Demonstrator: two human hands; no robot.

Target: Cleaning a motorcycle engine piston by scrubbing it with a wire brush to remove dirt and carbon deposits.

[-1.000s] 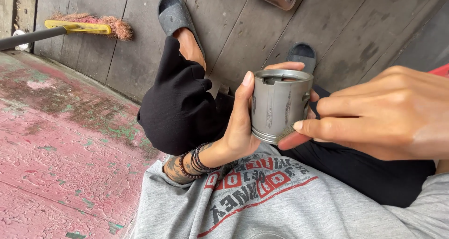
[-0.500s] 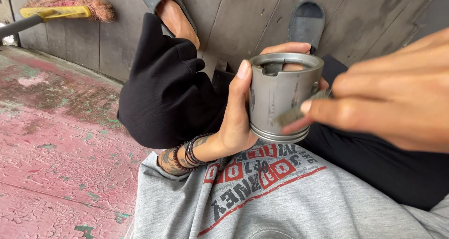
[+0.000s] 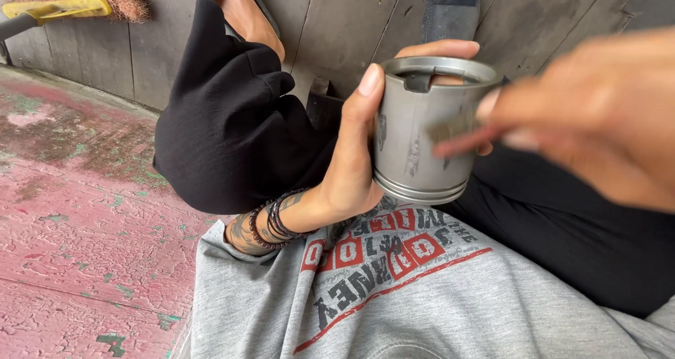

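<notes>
left hand (image 3: 351, 169) grips grey metal piston (image 3: 422, 137) | right hand (image 3: 590, 120) blurred, touching it

You have one view only, from the camera on your head, so nothing is shared with another. It looks steeply down your chest and lap, close in on your left hand (image 3: 351, 169), which sits near the middle. Your right hand (image 3: 598, 120) comes in blurred at the right edge. Beyond the hands, the wooden wall (image 3: 337, 21) fills the top.
</notes>
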